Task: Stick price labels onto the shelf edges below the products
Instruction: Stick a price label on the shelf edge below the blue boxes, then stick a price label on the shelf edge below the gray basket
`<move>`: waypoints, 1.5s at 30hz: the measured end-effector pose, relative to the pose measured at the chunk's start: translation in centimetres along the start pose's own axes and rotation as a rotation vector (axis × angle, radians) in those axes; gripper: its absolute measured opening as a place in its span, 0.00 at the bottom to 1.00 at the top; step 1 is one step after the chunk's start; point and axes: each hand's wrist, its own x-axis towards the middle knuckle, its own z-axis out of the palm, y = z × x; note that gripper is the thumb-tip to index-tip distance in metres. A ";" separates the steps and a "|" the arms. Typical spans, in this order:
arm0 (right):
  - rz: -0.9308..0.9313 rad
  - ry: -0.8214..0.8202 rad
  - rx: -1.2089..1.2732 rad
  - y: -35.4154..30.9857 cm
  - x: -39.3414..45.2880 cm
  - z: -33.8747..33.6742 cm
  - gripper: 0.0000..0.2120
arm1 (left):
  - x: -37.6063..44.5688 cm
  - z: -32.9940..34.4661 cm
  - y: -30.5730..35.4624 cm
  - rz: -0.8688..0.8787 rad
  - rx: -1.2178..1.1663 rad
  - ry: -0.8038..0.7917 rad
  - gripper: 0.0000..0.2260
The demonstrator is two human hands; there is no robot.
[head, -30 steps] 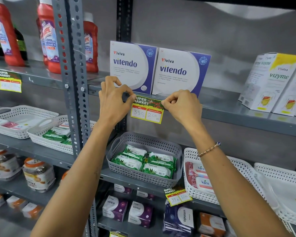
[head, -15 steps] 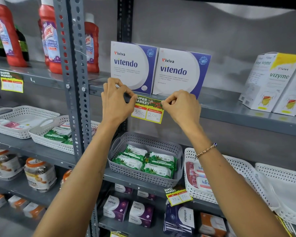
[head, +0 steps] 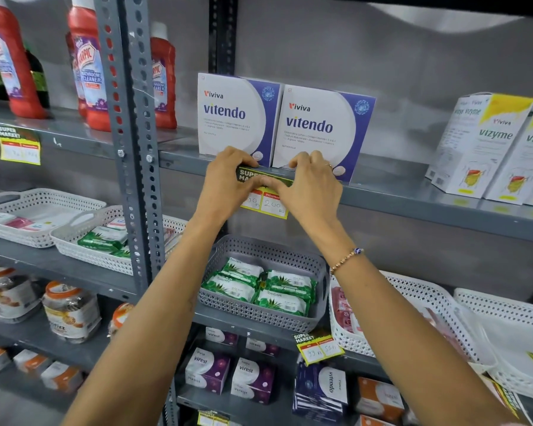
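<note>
on the front edge of the grey shelf (head: 413, 198), just under the two vitendo boxes (head: 317, 130), we see both hands laid over one price label (head: 271, 204); the left hand (head: 228, 182) lies on the label's left part with fingers bent over the top of the shelf lip and the thumb stretched across the label's face; the right hand (head: 313, 187) does the same on the right part, thumb meeting the other thumb near the middle; neither hand is closed into a grip, both are pressed fairly flat against the label and the edge; the label shows a dark green band with white letters at the top and yellow below with handwritten figures, mostly covered by the hands; a beaded bracelet (head: 346, 259) sits on the right wrist; below, a grey basket (head: 317, 272) holds green wipe packs (head: 259, 287), and another price label (head: 319, 347) hangs tilted from the shelf under it; white baskets (head: 425, 293) stand to the right; further right on the upper shelf stand vizyme boxes (head: 486, 146); to the left, past the perforated upright (head: 133, 149), red cleaner bottles (head: 90, 66) stand above a third label (head: 19, 146).
</note>
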 end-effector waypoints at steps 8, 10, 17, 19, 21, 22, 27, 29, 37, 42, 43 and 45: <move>0.088 -0.066 0.120 0.5 0.8 -1.1 0.23 | 0.4 -0.8 -1.1 -0.019 -0.107 0.023 0.08; 0.102 -0.086 0.159 0.9 0.8 -1.5 0.20 | 0.5 -1.2 -1.2 -0.051 -0.148 0.009 0.08; 0.153 -0.101 0.283 1.8 0.7 -2.0 0.14 | 1.2 -2.1 -1.1 -0.150 -0.196 -0.062 0.08; 0.148 -0.109 0.285 1.6 0.7 -2.0 0.13 | 1.4 -2.4 -0.9 -0.168 -0.189 -0.077 0.07; 0.125 -0.114 0.293 1.5 0.4 -2.2 0.10 | 1.4 -2.7 -0.7 -0.165 -0.165 -0.115 0.08; 0.103 -0.107 0.307 1.5 0.1 -2.4 0.08 | 1.3 -2.9 -0.4 -0.153 -0.136 -0.131 0.09; 0.004 -0.042 0.380 3.1 -4.6 -2.4 0.05 | -2.8 -1.5 1.1 -0.040 -0.050 0.183 0.08; 0.027 -0.096 0.358 5.0 -6.9 -1.8 0.05 | -6.1 0.4 2.1 -0.012 -0.077 0.222 0.06; 0.331 -0.443 0.194 12.5 -15.6 2.4 0.04 | -18.2 11.2 0.4 -0.604 -0.113 -0.526 0.18; 0.444 -0.573 0.179 15.3 -20.7 4.0 0.03 | -24.4 15.2 -2.4 -1.061 -0.180 -0.726 0.14; 0.459 -0.593 0.178 15.8 -21.5 4.1 0.03 | -25.0 15.8 -2.8 -1.105 -0.194 -0.712 0.15; 0.472 -0.615 0.177 16.0 -22.4 4.1 0.03 | -25.2 16.2 -2.7 -1.188 -0.242 -0.608 0.16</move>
